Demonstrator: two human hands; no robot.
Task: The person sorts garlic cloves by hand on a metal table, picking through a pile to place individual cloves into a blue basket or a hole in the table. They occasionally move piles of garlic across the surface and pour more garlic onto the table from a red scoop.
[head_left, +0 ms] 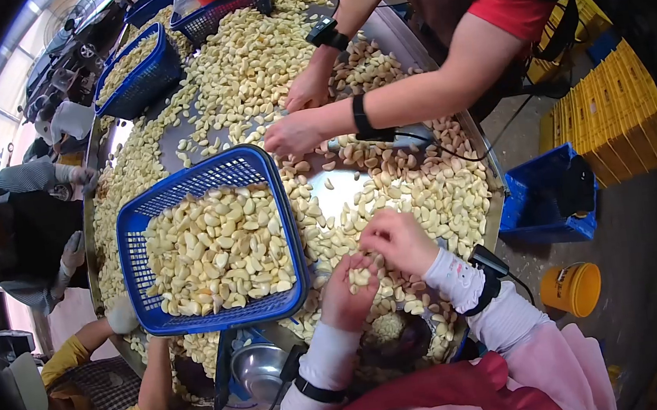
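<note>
Just in front of me, my left hand (347, 297) is cupped palm up, with several peeled garlic cloves (359, 276) lying in it. Close to its fingertips is my right hand (399, 242), its fingers curled together in a pinch; whether a clove is between them is hidden. Both hands are over a wide spread of pale garlic cloves (458, 219) on a metal table (332, 195). Left of my hands stands a large blue basket (294, 233) with many peeled cloves inside.
Opposite me, a co-worker's hands (297, 132) reach into the cloves. Another person's gloved hand (122, 315) touches the blue basket's left side. A metal bowl (258, 370) sits near my left forearm. Yellow crates (616, 119), a blue bin (542, 218) and a yellow bucket (574, 291) stand right.
</note>
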